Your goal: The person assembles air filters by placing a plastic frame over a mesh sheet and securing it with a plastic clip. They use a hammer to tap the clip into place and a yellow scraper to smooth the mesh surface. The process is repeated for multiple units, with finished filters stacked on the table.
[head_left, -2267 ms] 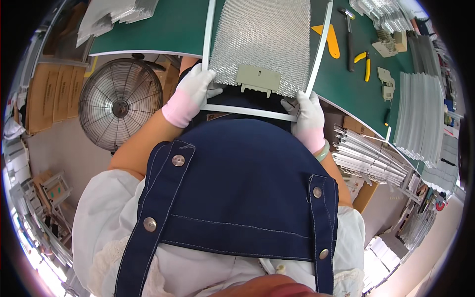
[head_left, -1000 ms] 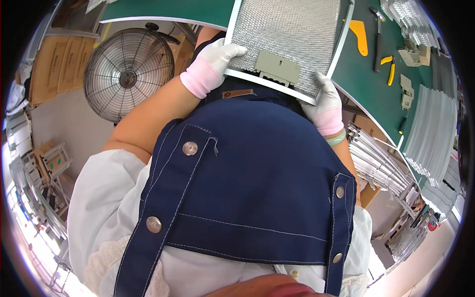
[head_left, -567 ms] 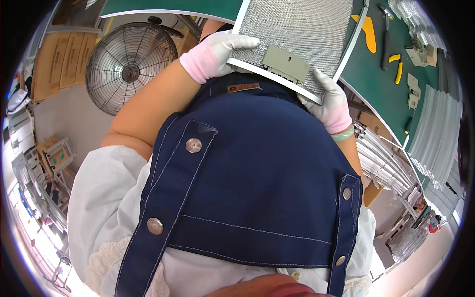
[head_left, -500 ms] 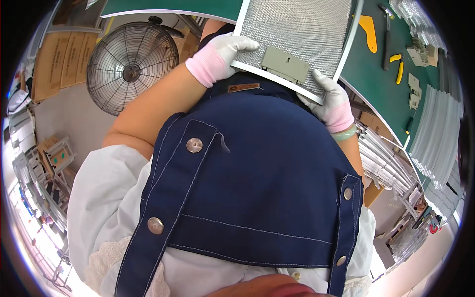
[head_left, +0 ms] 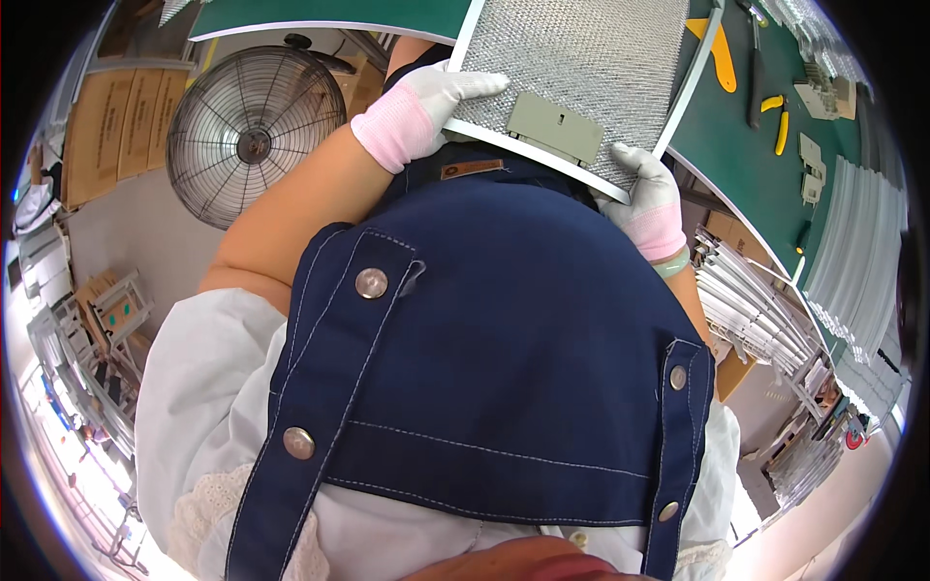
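A mesh filter panel (head_left: 572,58) with silvery metal mesh and a white frame lies across the near edge of the green table, its near end sticking out toward me. A grey-green plastic latch plate (head_left: 555,129) sits at the middle of its near edge. My left hand (head_left: 433,100), in a white glove with a pink cuff, grips the panel's near left corner, thumb on top. My right hand (head_left: 642,191), gloved alike, holds the near right corner, thumb over the frame. The fingers of both hands are partly hidden under the panel.
On the green table (head_left: 722,165) to the right lie a yellow scraper (head_left: 723,63), yellow-handled pliers (head_left: 778,124), a dark-handled tool (head_left: 756,87) and grey plastic plates (head_left: 812,167). White strips (head_left: 857,257) are stacked at its far right. A floor fan (head_left: 255,145) stands left, near cardboard boxes (head_left: 126,126).
The panel and both hands have shifted very slightly to the left. The grip of each hand on the panel looks the same.
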The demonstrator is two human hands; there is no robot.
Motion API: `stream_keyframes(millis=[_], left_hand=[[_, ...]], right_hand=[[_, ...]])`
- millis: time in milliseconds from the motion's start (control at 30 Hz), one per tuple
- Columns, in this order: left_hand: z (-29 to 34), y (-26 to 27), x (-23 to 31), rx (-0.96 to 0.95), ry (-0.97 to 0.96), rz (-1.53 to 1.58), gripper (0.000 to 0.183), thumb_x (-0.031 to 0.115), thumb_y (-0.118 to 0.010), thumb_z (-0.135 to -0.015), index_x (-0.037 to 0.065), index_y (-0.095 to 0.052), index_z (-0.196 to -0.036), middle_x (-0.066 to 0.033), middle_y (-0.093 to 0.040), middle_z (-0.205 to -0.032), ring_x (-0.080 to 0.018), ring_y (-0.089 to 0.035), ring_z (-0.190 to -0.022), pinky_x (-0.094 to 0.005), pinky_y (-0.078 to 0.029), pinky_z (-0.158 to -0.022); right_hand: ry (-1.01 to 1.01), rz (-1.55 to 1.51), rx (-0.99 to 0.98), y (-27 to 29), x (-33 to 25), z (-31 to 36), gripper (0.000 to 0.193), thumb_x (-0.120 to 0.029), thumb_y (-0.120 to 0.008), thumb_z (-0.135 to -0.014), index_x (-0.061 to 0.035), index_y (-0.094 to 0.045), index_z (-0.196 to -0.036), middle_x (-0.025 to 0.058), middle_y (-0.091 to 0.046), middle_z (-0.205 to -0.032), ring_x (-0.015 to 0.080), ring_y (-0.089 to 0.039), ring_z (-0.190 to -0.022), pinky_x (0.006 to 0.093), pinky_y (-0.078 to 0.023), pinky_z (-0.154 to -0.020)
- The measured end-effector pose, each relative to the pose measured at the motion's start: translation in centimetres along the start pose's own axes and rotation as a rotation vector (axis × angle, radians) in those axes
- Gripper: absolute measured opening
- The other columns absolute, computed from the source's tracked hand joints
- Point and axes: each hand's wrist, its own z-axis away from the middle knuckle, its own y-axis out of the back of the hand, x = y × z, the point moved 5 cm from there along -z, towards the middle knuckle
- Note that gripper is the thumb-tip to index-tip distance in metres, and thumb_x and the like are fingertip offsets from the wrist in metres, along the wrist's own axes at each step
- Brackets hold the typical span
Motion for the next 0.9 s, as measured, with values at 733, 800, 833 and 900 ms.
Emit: stream_keyframes(millis=[733,800,833,900], left_hand=[[0.5,-2.4,-4.8,0.033,0.37,0.833,0.048,-0.004,-0.072,-0.081,0.003,-0.061,-0.127,-0.0156,-0.066,-0.12,-0.0282,-0.064,-0.115,-0.037,-0.053,-0.1],[0.8,-2.6,-5.2,-0.03,0.422,0.881,0.04,0.002,-0.068,-0.087,0.0,-0.06,-0.126,-0.0148,-0.066,-0.12,-0.0269,-0.065,-0.114,-0.0383,-0.054,-0.098],[0.6,-1.9,-4.3,-0.088,0.306,0.703,0.037,0.005,-0.066,-0.09,-0.001,-0.059,-0.126,-0.0145,-0.066,-0.12,-0.0262,-0.064,-0.114,-0.0388,-0.055,-0.098],[0.4,-0.4,-2.0,-0.162,-0.086,0.129,0.034,0.012,-0.062,-0.095,-0.003,-0.058,-0.125,-0.014,-0.065,-0.121,-0.0248,-0.064,-0.114,-0.0396,-0.055,-0.097]], right_hand=[[0.231,0.132,-0.211,0.2,-0.6,0.3,0.019,-0.008,-0.053,-0.1,-0.0043,-0.053,-0.118,0.01,-0.062,-0.112,0.0238,-0.063,-0.104,0.0414,-0.053,-0.094],[0.147,0.05,-0.225,-0.4,-0.3,0.7,0.023,-0.009,-0.052,-0.1,-0.0034,-0.052,-0.122,0.0109,-0.062,-0.115,0.0244,-0.064,-0.105,0.0429,-0.053,-0.096],[0.15,0.048,-0.24,-0.3,-0.3,0.8,0.027,-0.01,-0.052,-0.1,-0.0025,-0.052,-0.125,0.0117,-0.063,-0.116,0.0247,-0.064,-0.107,0.044,-0.052,-0.098],[0.15,0.04,-0.185,-0.3,-0.1,1.0,0.019,-0.009,-0.052,-0.1,-0.0034,-0.055,-0.118,0.0103,-0.062,-0.114,0.0237,-0.063,-0.106,0.0426,-0.052,-0.097]])
